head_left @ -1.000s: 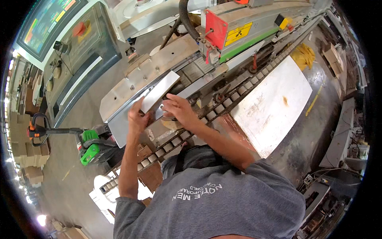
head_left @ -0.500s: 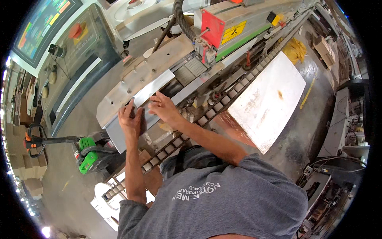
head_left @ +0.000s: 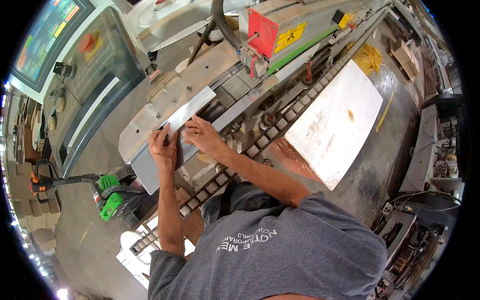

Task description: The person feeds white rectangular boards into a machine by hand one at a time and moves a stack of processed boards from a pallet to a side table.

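Observation:
A shiny flat metal strip (head_left: 194, 106) lies along the machine's bed, beside a dark slot (head_left: 214, 110). My left hand (head_left: 163, 147) is at the near end of the strip, its fingers bent over the edge and the thumb against them. Just to its right, my right hand (head_left: 202, 137) rests at the strip's lower edge with curled fingers; whatever they pinch, if anything, is hidden. Under both hands runs a smooth grey metal table plate (head_left: 147, 172). A beige plate with bolts (head_left: 145, 120) borders the strip on the far side.
A red-ended machine beam (head_left: 263, 34) with a black hose (head_left: 220, 22) stands beyond the slot. At the upper left is a control panel with a red button (head_left: 87, 43). A cable chain (head_left: 253, 151) passes beside a white board (head_left: 340, 125). A green-and-black pallet jack (head_left: 111, 204) stands left.
The whole view has shifted slightly to the left. Both hands stay at the strip, with the right hand's fingers a little more curled.

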The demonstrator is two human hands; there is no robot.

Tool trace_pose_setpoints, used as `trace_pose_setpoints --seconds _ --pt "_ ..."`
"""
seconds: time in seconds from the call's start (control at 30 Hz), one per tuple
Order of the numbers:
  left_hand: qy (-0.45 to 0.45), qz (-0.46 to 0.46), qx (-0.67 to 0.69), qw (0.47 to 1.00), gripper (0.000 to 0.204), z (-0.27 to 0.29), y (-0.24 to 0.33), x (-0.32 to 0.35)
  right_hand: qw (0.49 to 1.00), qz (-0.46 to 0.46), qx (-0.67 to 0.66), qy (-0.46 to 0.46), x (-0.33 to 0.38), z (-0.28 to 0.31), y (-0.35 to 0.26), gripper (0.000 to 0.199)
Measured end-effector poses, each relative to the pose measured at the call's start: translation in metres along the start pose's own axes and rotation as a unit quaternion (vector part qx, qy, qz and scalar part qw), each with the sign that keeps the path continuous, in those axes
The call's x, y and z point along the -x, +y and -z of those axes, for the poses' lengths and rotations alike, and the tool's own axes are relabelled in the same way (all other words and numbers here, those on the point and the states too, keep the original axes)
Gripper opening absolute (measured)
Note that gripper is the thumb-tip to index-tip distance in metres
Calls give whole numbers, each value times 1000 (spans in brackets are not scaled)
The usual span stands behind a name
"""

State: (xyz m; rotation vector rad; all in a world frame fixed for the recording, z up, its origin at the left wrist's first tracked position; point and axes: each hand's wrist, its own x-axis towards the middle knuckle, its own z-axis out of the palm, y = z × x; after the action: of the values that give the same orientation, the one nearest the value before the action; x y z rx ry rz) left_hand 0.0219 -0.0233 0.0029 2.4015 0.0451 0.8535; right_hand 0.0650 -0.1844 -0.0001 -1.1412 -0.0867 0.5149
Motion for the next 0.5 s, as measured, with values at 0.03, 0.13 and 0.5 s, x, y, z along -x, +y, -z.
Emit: trace_pose_setpoints --seconds 0.03,0.13,0.5 --pt "1 0 -2 1000 39 1 0 0 1000 10 -5 8 1 -2 0 46" --pt "2 5 -3 1000 39 1 1 0 1000 -1 -9 1 5 -3 -9 44" --pt "-14 37 -3 999 38 -1 1 1 997 -21 65 -26 3 3 -12 74"
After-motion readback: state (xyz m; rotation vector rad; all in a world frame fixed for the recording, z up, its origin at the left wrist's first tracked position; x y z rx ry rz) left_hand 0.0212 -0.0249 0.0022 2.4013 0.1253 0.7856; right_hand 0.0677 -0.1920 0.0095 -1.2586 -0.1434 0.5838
